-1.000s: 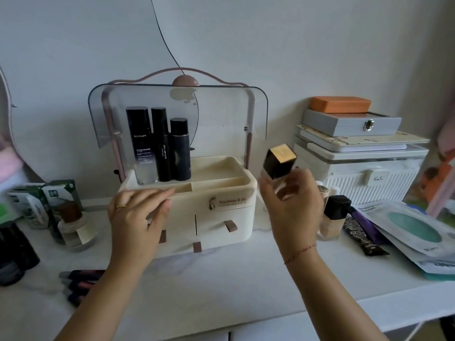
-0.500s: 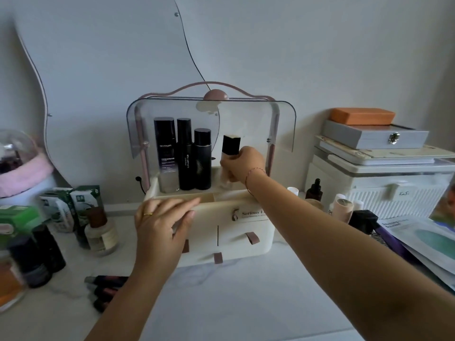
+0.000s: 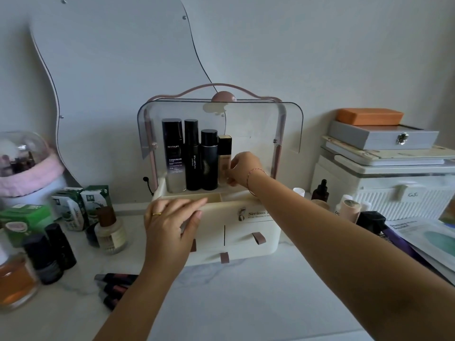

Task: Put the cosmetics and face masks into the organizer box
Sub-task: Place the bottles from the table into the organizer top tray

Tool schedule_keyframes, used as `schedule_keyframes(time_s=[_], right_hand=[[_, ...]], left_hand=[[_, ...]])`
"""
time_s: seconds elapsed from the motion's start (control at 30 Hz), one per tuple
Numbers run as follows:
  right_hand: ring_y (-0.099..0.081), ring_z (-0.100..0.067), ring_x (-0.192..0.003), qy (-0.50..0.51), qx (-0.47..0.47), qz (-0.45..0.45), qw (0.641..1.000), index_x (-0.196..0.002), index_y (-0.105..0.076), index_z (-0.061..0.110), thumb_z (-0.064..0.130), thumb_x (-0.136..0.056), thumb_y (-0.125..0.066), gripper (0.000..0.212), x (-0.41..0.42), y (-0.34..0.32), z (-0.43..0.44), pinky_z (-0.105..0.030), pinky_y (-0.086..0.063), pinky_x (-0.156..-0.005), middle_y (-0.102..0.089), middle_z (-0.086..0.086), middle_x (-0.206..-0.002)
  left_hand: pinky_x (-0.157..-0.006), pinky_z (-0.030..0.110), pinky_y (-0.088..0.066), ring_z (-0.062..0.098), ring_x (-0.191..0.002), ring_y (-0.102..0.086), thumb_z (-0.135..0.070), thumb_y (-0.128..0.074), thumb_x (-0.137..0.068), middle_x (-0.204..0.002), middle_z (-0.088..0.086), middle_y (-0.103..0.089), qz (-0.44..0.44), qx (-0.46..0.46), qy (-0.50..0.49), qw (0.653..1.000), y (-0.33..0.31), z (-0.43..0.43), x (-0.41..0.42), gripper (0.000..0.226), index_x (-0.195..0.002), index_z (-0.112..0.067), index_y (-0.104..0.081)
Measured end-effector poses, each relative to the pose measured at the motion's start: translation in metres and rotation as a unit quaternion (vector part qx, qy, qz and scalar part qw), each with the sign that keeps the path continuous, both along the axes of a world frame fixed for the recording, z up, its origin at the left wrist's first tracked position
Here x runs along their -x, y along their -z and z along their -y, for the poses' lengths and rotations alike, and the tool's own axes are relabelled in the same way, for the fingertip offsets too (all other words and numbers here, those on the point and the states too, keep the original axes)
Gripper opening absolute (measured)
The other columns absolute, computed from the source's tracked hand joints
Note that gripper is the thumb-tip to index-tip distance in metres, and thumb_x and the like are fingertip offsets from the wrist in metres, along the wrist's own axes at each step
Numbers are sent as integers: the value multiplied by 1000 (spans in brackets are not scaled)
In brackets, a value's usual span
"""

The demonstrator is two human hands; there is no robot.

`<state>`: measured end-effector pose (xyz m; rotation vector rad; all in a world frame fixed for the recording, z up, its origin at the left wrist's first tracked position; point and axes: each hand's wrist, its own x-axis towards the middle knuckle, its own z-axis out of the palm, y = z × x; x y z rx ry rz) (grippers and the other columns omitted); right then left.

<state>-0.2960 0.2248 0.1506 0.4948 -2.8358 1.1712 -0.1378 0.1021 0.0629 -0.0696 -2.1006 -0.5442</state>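
Four bottles stand in the organizer box (image 3: 246,232) — the right hand (image 3: 242,169) pinching the foundation bottle (image 3: 224,158), left hand (image 3: 172,222) spread against its front — while face masks (image 3: 433,242) and lipsticks (image 3: 114,286) wait outside.

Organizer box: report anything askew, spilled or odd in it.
Nothing stands out. In the organizer box three dark bottles and the foundation bottle stand upright in a row; the right hand is at the foundation's base.
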Motion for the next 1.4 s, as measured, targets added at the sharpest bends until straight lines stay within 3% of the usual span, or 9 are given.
schedule_keyframes(time_s=[0.13,0.23,0.37,0.53,0.63,0.77,0.97,1.17,1.4], right_hand=[[-70,-31,-94,-4,-5,2,1000,-105,-65,-8,10,-87,-60,26,-6,-2,-2,-41,-55,-88,-72,-21,-99],[-64,-21,-94,4,37,-103,994,-112,-61,8,24,-87,-63,30,-26,-3,-22,-32,-52,-86,-68,-5,-101],[-61,-1,-74,70,192,-266,942,-94,-63,26,25,-84,-67,10,-80,34,-90,-9,-48,-66,-63,18,-76],[-54,-5,-73,281,268,-299,872,-95,-60,18,20,-79,-74,21,-95,91,-194,-13,-44,-72,-61,-1,-85],[-51,-20,-97,351,232,-210,883,-118,-53,11,21,-72,-79,53,-82,116,-231,-28,-41,-85,-53,-8,-108],[-52,-27,-111,317,231,-103,914,-120,-48,11,21,-71,-78,59,-67,136,-239,-41,-45,-94,-53,-10,-121],[-31,-30,-133,339,116,-254,899,-126,-52,17,34,-69,-79,65,-54,111,-233,-46,-22,-109,-40,-9,-140],[-16,-27,-141,299,13,-213,930,-102,-68,27,46,-71,-73,37,-33,91,-229,-44,-7,-114,-28,0,-151],[-15,-12,-139,281,-40,-225,932,-95,-72,22,52,-67,-75,41,-32,89,-227,-41,3,-115,-34,2,-148]], left_hand=[[-92,30,-26,12,-96,-47,-36,-45,-91,-100,-16,-65,4,4,-2,1000,0,2,-1,33,-111,-27,-69],[-91,31,-26,15,-97,-48,-37,-45,-90,-100,-14,-65,3,8,-6,1000,-1,1,0,35,-110,-24,-69],[-90,34,-28,18,-99,-49,-38,-44,-89,-103,-11,-65,4,9,-4,1000,-2,0,-1,37,-111,-21,-68],[-85,49,-35,30,-92,-56,-33,-48,-88,-101,1,-71,1,27,-10,1000,-2,-1,0,34,-107,-16,-71],[-86,53,-36,34,-92,-57,-33,-48,-88,-101,4,-71,-1,21,-11,1000,-1,-2,0,34,-106,-16,-72],[-87,54,-37,33,-91,-55,-35,-46,-89,-102,6,-71,4,17,-9,1000,0,-3,0,36,-107,-17,-71],[-92,57,-37,30,-95,-52,-36,-45,-88,-104,4,-71,14,0,-4,1000,-2,-5,0,37,-109,-20,-71],[-92,55,-37,26,-95,-50,-37,-45,-88,-102,4,-71,13,0,-2,1000,-2,-6,-1,37,-108,-19,-71],[-88,51,-36,25,-91,-50,-35,-46,-88,-101,3,-71,4,14,-6,1000,-3,-7,-2,36,-108,-19,-71]])
